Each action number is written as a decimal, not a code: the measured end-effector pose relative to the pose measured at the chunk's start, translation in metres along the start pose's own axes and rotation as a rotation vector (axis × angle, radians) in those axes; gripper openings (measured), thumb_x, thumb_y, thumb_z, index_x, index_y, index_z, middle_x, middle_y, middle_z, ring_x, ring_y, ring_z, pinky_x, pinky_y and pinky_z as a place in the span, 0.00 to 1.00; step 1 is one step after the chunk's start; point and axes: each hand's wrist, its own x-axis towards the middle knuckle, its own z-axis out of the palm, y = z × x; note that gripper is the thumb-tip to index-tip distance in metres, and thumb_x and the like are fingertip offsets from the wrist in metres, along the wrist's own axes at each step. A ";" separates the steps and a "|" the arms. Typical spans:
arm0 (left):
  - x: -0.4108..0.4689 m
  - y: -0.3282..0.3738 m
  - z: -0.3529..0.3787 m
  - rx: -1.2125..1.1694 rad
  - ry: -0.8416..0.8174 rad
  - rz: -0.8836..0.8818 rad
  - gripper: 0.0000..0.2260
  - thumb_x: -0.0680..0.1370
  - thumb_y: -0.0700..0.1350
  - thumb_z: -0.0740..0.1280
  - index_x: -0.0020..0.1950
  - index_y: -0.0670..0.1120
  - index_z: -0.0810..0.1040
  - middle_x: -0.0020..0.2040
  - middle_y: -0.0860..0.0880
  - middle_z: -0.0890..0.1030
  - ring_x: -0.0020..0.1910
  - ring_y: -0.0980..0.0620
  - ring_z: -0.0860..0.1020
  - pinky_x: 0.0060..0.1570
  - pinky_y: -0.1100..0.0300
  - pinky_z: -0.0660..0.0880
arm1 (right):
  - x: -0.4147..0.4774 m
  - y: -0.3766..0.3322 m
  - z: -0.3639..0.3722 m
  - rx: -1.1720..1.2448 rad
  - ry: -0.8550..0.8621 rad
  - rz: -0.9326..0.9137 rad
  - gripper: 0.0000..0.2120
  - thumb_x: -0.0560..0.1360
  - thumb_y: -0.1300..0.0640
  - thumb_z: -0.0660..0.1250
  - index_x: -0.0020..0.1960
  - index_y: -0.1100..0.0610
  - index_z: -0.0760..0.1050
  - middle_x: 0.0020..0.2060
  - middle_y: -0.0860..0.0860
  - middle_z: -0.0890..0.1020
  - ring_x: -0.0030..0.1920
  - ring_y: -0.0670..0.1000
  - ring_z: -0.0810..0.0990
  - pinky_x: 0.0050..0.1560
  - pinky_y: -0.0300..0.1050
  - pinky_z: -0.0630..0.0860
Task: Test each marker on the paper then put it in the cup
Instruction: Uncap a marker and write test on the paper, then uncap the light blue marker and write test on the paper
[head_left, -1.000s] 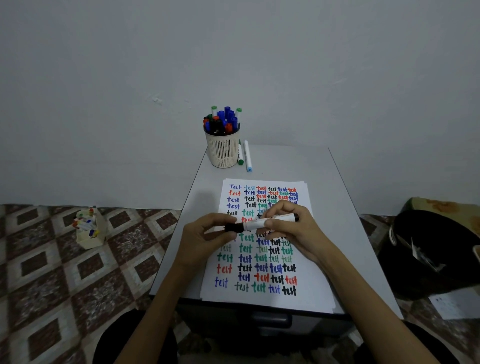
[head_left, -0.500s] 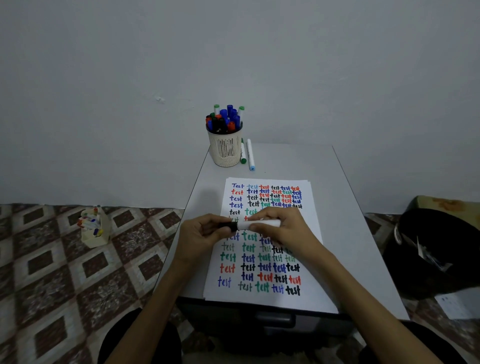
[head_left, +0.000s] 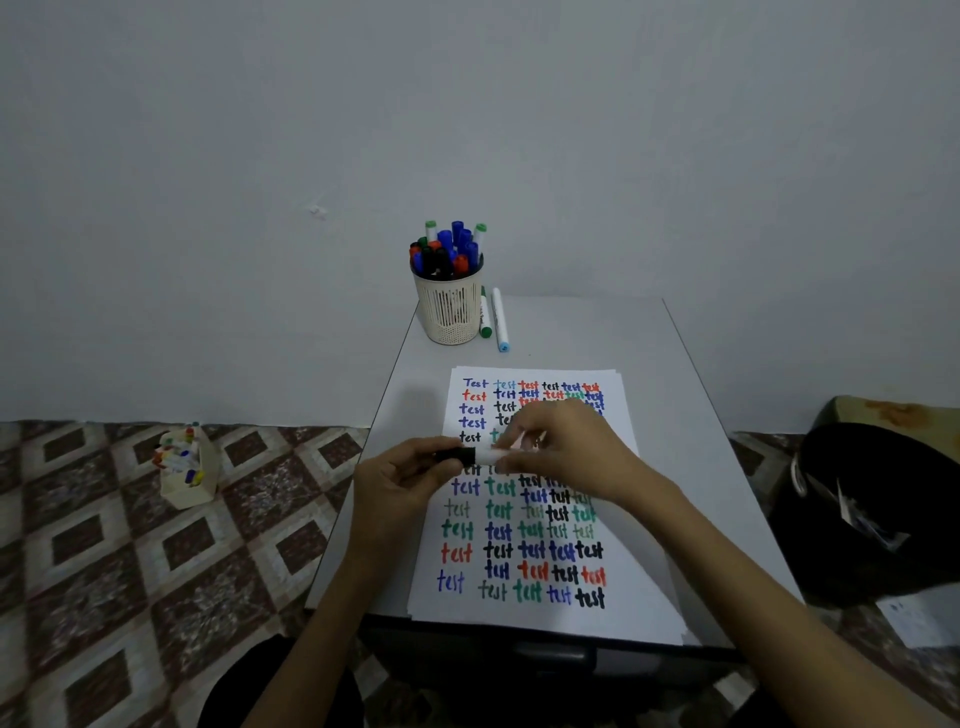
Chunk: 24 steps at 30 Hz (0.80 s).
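A white marker with a black cap (head_left: 475, 455) lies level between both hands above the paper (head_left: 639, 571), which is covered with "test" in several colours. My left hand (head_left: 400, 488) pinches the black cap end. My right hand (head_left: 563, 452) grips the white barrel, hiding most of it. The cream mesh cup (head_left: 449, 312) stands at the table's far left, full of several capped markers. Beside the cup on its right lie a green-capped marker (head_left: 485, 314) and a light-blue-capped marker (head_left: 500, 319).
The small grey table (head_left: 691, 415) stands against a plain wall. On the tiled floor to the left sits a cream box of small coloured things (head_left: 184, 467). A black bag (head_left: 872, 509) lies on the floor to the right.
The marker has slid left between my hands, so my right hand now covers more of the barrel and the far end no longer shows. The hands stay over the paper's middle.
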 end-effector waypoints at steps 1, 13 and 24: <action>0.000 -0.001 0.000 0.013 0.029 0.008 0.11 0.71 0.31 0.70 0.52 0.40 0.81 0.46 0.48 0.85 0.47 0.50 0.83 0.48 0.59 0.79 | 0.007 -0.004 0.001 -0.136 -0.048 -0.027 0.07 0.71 0.49 0.73 0.47 0.49 0.81 0.42 0.46 0.83 0.42 0.46 0.79 0.45 0.48 0.78; 0.009 -0.030 0.009 0.730 -0.138 0.016 0.22 0.76 0.52 0.55 0.69 0.49 0.70 0.71 0.52 0.67 0.71 0.57 0.62 0.74 0.55 0.45 | 0.184 -0.026 -0.091 -0.059 0.545 -0.204 0.30 0.75 0.67 0.65 0.73 0.50 0.63 0.36 0.56 0.80 0.36 0.54 0.81 0.42 0.52 0.80; 0.012 -0.038 0.010 0.744 -0.099 0.041 0.27 0.75 0.61 0.49 0.68 0.51 0.71 0.71 0.55 0.66 0.71 0.60 0.61 0.74 0.57 0.44 | 0.276 -0.023 -0.070 -0.275 0.612 -0.067 0.28 0.73 0.62 0.67 0.70 0.55 0.61 0.35 0.53 0.77 0.34 0.55 0.77 0.32 0.47 0.72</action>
